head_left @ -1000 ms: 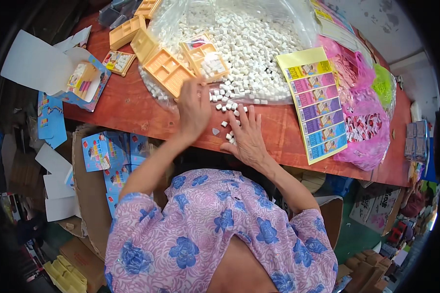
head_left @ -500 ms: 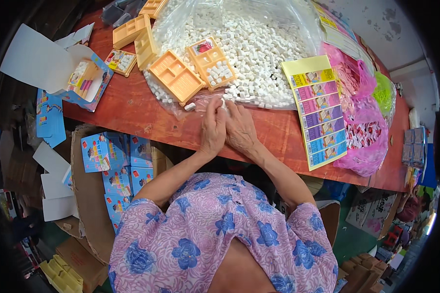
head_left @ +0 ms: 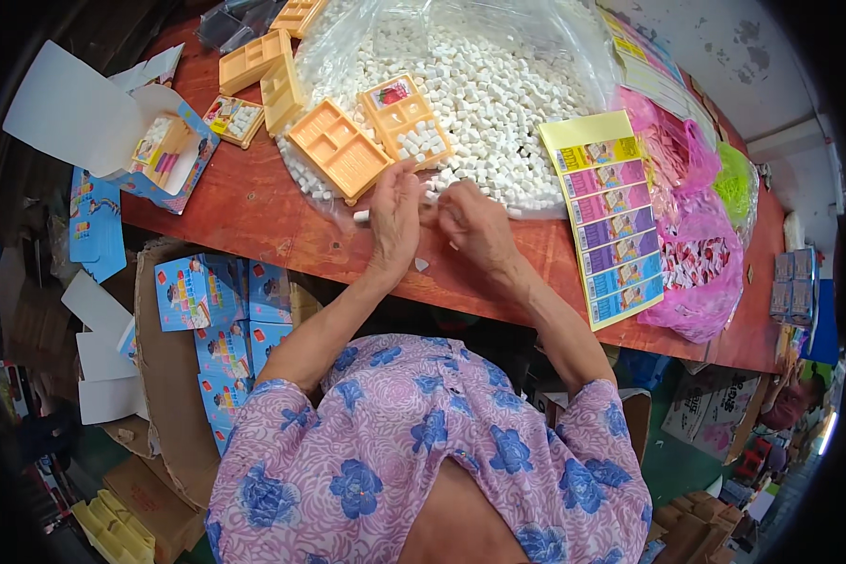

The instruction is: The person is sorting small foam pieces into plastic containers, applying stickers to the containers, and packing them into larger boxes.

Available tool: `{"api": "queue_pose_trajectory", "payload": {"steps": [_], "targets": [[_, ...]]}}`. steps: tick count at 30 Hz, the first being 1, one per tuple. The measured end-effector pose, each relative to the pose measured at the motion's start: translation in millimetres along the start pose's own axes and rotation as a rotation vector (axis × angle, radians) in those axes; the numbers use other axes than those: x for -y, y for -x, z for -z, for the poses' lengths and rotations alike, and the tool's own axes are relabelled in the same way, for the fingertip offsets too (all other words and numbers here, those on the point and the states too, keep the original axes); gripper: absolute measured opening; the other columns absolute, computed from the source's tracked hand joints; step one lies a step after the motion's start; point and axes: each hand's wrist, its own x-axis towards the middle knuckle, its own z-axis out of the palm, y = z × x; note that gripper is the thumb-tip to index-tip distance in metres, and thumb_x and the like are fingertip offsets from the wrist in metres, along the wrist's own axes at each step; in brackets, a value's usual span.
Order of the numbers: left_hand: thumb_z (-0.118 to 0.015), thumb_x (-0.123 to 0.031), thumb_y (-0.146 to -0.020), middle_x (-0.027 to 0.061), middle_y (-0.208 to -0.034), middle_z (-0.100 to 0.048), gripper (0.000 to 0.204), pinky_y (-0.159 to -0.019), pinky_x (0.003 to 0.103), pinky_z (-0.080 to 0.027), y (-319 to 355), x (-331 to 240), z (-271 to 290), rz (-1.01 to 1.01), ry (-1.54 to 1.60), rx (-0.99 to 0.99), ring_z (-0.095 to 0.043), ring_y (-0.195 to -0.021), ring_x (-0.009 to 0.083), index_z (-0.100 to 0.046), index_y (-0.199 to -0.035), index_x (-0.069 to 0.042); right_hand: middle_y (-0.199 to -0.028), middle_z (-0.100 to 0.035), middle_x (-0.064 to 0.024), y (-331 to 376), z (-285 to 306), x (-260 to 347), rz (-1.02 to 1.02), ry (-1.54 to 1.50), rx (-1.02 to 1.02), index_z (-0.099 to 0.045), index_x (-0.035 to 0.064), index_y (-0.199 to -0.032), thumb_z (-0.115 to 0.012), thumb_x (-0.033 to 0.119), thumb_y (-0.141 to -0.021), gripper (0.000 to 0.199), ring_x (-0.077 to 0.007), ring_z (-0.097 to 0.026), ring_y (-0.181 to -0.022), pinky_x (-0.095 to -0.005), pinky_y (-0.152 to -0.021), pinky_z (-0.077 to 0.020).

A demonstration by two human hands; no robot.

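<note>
My left hand is held on edge over the red tabletop, fingers stretched up to the lower edge of a light-orange compartment tray. That tray has small white cubes in one compartment and a red-printed piece in another. Beside it lies a second orange tray with bare compartments. My right hand, a short gap to the right, has its fingers curled inward; what they hold, if anything, is hidden. Below and between the hands is a small whitish scrap. A heap of white cubes fills a clear plastic bag beyond.
A sheet of coloured labels and pink plastic bags lie on the right. An opened blue box and more orange trays stand at the left. Below the table edge, a carton holds several blue boxes.
My hands, together before, have moved apart. The left has shifted left and straightened its fingers, while the right has moved right and curled. A small whitish scrap now shows between them.
</note>
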Motion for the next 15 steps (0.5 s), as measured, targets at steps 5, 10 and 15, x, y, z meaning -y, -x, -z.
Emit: {"api": "queue_pose_trajectory", "payload": {"steps": [5, 10, 15], "targets": [[-0.041, -0.012, -0.083, 0.0106, -0.085, -0.051, 0.02, -0.069, 0.027, -0.04, 13.0, 16.4, 15.0, -0.282, -0.239, 0.005, -0.05, -0.079, 0.0183, -0.048, -0.096, 0.002, -0.073, -0.054, -0.0087, -26.5, 23.4, -2.2, -0.232, -0.239, -0.182, -0.052, 0.003, -0.081, -0.054, 0.0, -0.071, 0.011, -0.018, -0.055, -0.061, -0.0244, -0.051, -0.0429], [-0.043, -0.003, -0.076, 0.016, -0.09, -0.05, 0.018, -0.073, 0.034, -0.04, 22.4, 13.8, 15.8, -0.472, -0.631, 0.133, -0.05, -0.084, 0.0309, -0.05, -0.093, 0.001, -0.083, -0.056, -0.0102, -64.7, 44.8, -34.3, -0.247, 0.236, -0.282, -0.056, 0.0041, -0.082, -0.059, 0.014, -0.072, 0.014, -0.0226, -0.054, -0.062, -0.0308, -0.056, -0.0433], [-0.044, -0.001, -0.075, 0.0149, -0.091, -0.051, 0.019, -0.072, 0.035, -0.04, 26.3, 15.6, 24.9, -0.506, -0.634, 0.146, -0.049, -0.084, 0.031, -0.05, -0.093, 0.0, -0.081, -0.054, -0.011, -58.4, 49.5, -21.2, 0.104, 0.524, -0.387, -0.057, 0.0053, -0.082, -0.057, 0.012, -0.072, 0.012, -0.0257, -0.052, -0.072, -0.0349, -0.06, -0.0412]]}}
